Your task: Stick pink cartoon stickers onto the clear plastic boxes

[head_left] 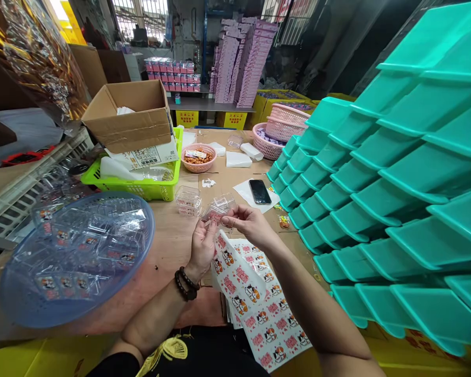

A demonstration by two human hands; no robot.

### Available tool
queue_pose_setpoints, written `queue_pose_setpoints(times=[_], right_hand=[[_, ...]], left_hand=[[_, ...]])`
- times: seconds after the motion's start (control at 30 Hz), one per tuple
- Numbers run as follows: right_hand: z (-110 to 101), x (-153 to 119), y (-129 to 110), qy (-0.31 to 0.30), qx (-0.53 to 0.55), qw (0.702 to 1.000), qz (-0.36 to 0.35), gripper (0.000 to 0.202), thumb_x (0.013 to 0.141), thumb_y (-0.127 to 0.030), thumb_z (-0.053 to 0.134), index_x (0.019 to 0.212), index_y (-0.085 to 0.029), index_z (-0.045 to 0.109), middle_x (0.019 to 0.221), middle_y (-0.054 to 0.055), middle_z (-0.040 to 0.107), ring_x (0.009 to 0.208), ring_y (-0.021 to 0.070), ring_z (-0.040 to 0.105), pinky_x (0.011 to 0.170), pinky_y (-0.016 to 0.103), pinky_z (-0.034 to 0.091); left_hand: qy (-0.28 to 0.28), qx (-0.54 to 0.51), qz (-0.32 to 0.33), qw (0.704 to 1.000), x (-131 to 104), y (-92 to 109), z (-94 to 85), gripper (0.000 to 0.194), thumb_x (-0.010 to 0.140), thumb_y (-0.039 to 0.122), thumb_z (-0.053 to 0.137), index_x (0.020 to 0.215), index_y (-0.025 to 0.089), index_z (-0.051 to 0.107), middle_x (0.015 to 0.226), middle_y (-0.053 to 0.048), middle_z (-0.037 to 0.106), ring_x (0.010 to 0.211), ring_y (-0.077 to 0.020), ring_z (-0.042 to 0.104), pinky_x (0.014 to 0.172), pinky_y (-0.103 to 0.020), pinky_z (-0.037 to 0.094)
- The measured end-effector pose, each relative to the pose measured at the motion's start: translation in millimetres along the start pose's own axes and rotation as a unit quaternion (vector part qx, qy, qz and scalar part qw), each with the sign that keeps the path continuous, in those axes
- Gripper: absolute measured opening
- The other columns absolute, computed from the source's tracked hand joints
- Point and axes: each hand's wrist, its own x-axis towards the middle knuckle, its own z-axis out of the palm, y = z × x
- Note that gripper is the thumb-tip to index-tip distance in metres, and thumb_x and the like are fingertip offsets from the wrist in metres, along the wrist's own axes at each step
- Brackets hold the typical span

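Observation:
My left hand (pixel 203 245) is closed on a small clear plastic box (pixel 212 212), its thumb lying by a pink printed sticker. My right hand (pixel 251 224) pinches at the right side of that box; whether a sticker is between its fingertips is too small to tell. Just below the fingers, a sticker sheet (pixel 239 275) with cat pictures and pink lettering curls up, its top edge close to my left hand. More sticker sheets (pixel 277 335) lie under it. Beyond my left hand stand stacked clear boxes (pixel 188 200), and others lie just behind my fingertips.
At left, a blue basket (pixel 151 230) holds stickered clear boxes. Behind it is a green basket (pixel 168 192) under a cardboard box (pixel 129 131). Teal bins (pixel 377 209) rise steeply at right. A phone (pixel 260 191) and a pink basket (pixel 198 166) of small packets lie ahead.

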Motion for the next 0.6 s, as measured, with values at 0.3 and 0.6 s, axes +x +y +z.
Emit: queue_pose_setpoints(times=[0.3,0.6], right_hand=[[5.1,0.3,-0.9,0.009,-0.005,1.0,0.008,0.045,0.054,-0.052,0.088,0.07,-0.016,0.066,0.068,0.001,0.067,0.063,0.0112,0.057,0.064,0.027,0.044],[5.2,0.4,-6.0,0.009,-0.032,0.999,0.017,0.045,0.055,-0.053,0.086,0.065,-0.017,0.059,0.059,-0.003,0.059,0.054,0.0086,0.048,0.051,0.024,0.035]], left_hand=[[-0.014,0.029,0.029,0.999,-2.2,3.2,-2.2,0.027,0.085,0.042,0.066,0.103,0.021,0.063,0.11,-0.006,0.07,0.113,-0.0218,0.062,0.102,-0.033,0.043],[-0.017,-0.001,0.031,0.999,-1.9,-0.7,-5.5,0.028,0.083,0.041,0.07,0.102,0.022,0.063,0.107,-0.004,0.071,0.108,-0.0199,0.064,0.1,-0.032,0.045]])
